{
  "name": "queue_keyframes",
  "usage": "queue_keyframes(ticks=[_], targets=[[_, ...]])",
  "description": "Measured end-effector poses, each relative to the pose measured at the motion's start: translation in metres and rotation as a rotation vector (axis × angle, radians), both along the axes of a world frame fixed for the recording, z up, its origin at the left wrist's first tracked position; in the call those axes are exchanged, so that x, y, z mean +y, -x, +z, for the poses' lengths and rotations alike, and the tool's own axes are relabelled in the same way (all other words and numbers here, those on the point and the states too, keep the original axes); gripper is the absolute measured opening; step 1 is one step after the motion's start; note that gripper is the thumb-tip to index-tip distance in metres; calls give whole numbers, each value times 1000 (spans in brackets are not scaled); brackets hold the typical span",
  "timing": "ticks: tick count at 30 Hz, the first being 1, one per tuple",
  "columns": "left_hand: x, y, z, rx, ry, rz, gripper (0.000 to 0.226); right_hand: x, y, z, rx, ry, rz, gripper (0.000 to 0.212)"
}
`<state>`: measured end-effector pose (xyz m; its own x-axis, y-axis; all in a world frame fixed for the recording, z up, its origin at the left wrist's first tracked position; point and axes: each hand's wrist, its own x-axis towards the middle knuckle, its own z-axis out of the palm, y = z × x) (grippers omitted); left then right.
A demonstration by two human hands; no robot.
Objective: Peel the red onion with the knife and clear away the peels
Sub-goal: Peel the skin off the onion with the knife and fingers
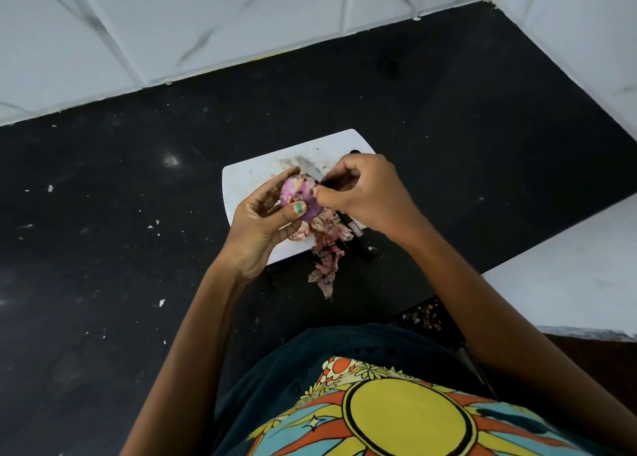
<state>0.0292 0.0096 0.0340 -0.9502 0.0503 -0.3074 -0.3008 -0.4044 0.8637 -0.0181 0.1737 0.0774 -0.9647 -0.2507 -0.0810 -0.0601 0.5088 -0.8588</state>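
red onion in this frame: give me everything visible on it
The red onion is a small round bulb, glossy purple-pink with paler patches, mostly peeled; a few dry flecks of skin cling near its top. It is held in the air above the white cutting board, not resting on it. The left hand cups it from the left, thumb pressed on its front. The right hand pinches at its right edge, seemingly picking off skin. Its far side is hidden.
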Motion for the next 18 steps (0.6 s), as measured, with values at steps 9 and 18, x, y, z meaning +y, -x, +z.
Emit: queue_keyframes(ticks=[9,18], targets=[[-1,12,18,32,-22,98,54,-1,14,10,59,98,17,22],[1,22,48,121,-41,148,51,-7,16,41,210,124,-6,11]])
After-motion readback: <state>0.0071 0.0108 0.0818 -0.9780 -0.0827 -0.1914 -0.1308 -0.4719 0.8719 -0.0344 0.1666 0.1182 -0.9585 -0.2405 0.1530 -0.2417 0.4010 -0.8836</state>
